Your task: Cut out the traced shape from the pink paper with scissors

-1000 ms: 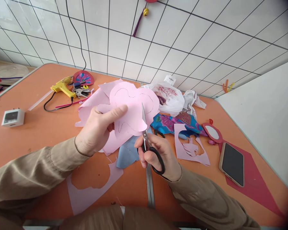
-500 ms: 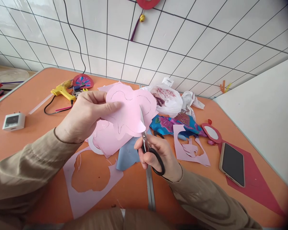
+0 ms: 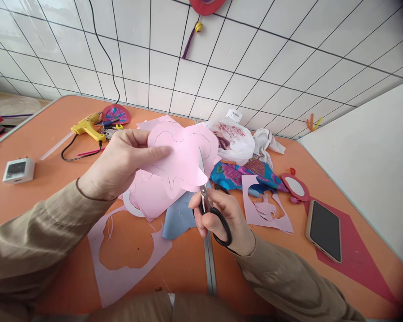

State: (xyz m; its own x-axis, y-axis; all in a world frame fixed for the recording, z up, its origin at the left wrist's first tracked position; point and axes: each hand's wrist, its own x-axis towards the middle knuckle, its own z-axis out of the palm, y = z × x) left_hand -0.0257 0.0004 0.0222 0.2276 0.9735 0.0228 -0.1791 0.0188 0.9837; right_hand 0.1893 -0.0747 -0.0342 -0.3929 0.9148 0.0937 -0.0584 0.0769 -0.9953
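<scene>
Grip: my left hand (image 3: 121, 163) pinches the pink sheet (image 3: 184, 156); my right hand (image 3: 233, 219) grasps scissors (image 3: 204, 193). Clean cutting needs steady paper, blades tracking the outline.

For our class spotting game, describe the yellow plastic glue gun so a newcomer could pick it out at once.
Start at the orange tabletop below the white tiled wall. Toward its far left, the yellow plastic glue gun lies beside metal keys, farther back than a white boxy charger. It alone is pistol-shaped, with a black cable from its handle.
</scene>
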